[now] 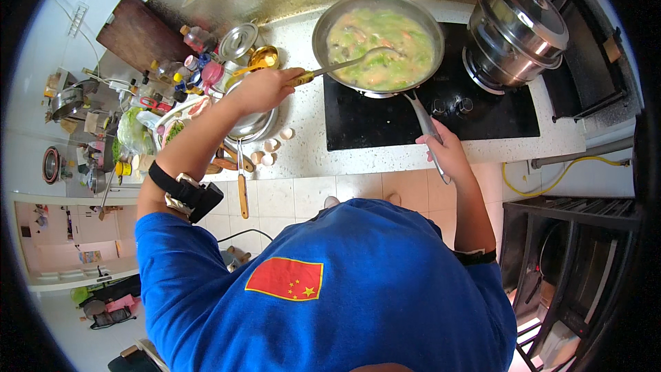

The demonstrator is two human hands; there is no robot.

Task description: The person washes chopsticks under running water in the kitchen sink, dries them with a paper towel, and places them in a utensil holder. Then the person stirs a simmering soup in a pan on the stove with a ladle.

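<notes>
My left hand (pixel 266 88) is closed around the yellow-patterned handle of a metal ladle (pixel 343 65), whose far end lies in the soup. The soup (pixel 384 36), pale with green vegetable pieces and orange bits, fills much of a wide stainless-steel frying pan (pixel 320 36). This pan stands at the left of the black cooktop (pixel 372 124). On the near side, my right hand (pixel 448 147) holds the pan's long metal handle (pixel 424 116), with the thumb across it.
A lidded steel steamer pot (pixel 516 36) stands on the cooktop's right. Left of the cooktop are eggshells (pixel 271 145), a saucepan with a wooden handle (pixel 242 194) overhanging the counter edge, a golden bowl (pixel 266 56), bottles (pixel 199 39) and bagged leafy greens (pixel 133 129). A black rack (pixel 568 212) stands lower right.
</notes>
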